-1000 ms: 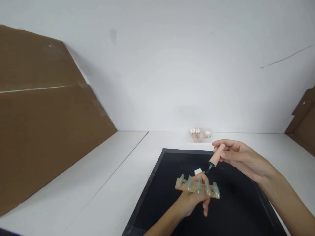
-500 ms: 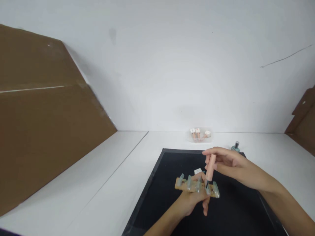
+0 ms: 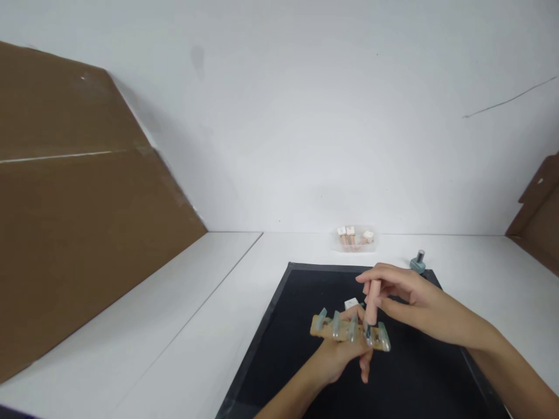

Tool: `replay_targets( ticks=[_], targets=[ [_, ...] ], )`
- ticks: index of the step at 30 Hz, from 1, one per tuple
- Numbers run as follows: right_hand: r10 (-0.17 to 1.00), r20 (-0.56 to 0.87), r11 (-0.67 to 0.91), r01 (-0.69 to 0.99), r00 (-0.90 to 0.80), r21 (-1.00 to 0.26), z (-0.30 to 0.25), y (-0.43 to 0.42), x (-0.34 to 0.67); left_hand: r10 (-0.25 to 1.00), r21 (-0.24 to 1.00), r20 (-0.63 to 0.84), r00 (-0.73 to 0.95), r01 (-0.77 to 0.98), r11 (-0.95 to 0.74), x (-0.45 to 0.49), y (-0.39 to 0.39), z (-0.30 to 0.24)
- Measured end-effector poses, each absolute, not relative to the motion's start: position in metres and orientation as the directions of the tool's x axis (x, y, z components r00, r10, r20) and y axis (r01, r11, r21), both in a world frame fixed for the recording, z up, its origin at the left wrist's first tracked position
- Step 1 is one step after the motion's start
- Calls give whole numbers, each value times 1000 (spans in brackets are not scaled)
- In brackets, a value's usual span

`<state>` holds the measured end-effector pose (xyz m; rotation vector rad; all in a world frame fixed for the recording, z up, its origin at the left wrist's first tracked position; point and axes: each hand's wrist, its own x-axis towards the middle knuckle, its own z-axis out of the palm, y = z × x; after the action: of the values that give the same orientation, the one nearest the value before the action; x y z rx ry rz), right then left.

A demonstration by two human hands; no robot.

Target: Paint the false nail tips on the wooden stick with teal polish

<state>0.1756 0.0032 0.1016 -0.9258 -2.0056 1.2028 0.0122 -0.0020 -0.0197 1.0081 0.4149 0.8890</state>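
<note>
Nail strip (image 3: 324,330): a tan bar carrying five pale green nail tips, held low over the black mat (image 3: 414,372) near the front of the counter (image 3: 209,302). The left hand (image 3: 338,358) comes up from below with its fingers closed around the middle of the bar, one finger hanging free beneath it. The right hand (image 3: 414,302) pinches the pink brush handle (image 3: 372,302) between thumb and first fingers, the others loosely curled. The handle stands nearly upright, and its dark bristle end meets the fourth tip (image 3: 369,336) from the left (whether the bristles press or only touch cannot be told).

The polish bottle (image 3: 418,263) stands uncapped just off the mat's far right corner, well apart from both hands. A small white block (image 3: 350,304) lies on the mat just behind the strip. A clear box (image 3: 354,240) of small pieces sits by the back wall, and brown cardboard (image 3: 65,203) leans at the left.

On technique, as a judgement:
- **Stroke:** it probably goes best as one light pass along the tip's length, with the bristles fanned only slightly so that polish stays off the bar and the neighbouring tips.
- **Support:** the strip hangs in the air, so resting the left wrist on the mat would likely steady it.
- **Smear risk:** the left fingertips lie close beside the tip being brushed. Keeping them on the bar, away from wet surfaces, seems prudent.
</note>
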Motion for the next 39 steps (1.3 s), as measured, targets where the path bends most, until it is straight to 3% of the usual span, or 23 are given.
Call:
replay_targets(
  ticks=[23,28,33,39],
  targets=[
    [775,237,472,288,-586,-833,106,2,175,793,904,54,607,-366,219,9,0,-19],
    [735,201,470,272,-648,-840,104,3,175,801,912,11,599,-335,237,9,0,-15],
    [785,221,492,365,-579,-790,107,2,174,799,907,32,600,-354,230,9,0,-17],
    [801,227,440,288,-555,-851,103,2,176,788,894,52,613,-380,237,8,-1,-28]
  ],
)
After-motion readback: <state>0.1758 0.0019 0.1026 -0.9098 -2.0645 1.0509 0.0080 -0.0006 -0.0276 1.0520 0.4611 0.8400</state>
